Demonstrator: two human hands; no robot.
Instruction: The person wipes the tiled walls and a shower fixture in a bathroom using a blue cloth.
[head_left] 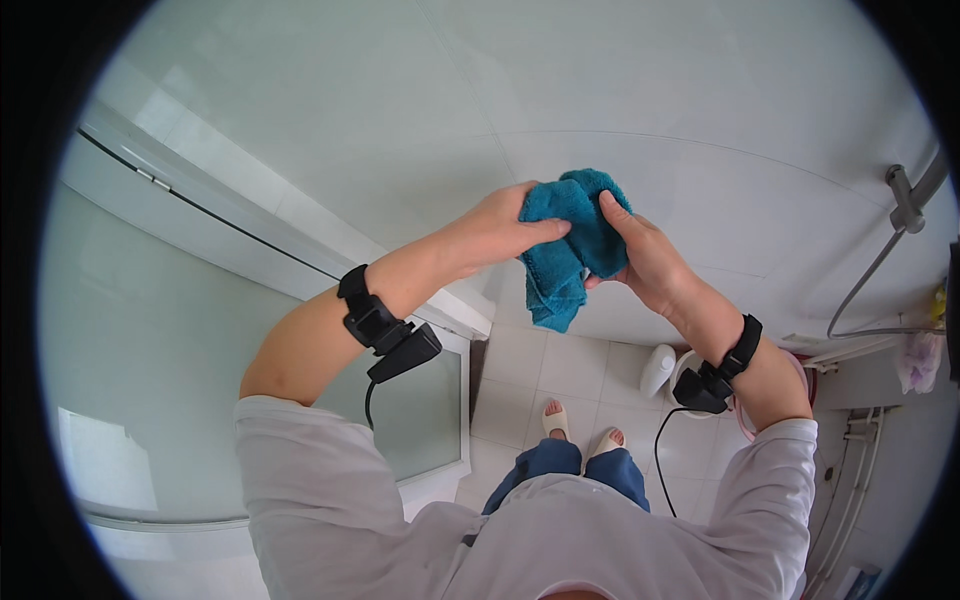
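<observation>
Bunched teal terry cloth (553,275) | between bare left hand (512,226) and bare right hand (648,258), before pale smooth wall (400,110) | fingers (545,231) of both hold it | long axis up-down in view, loose end below left thumb

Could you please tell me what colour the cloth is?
The cloth is teal, seen best in the head view.

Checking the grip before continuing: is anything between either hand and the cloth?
Nothing visible: the left hand and right hand both hold the cloth directly, one on each side. It hides part of both, so contact behind can't be checked.
</observation>
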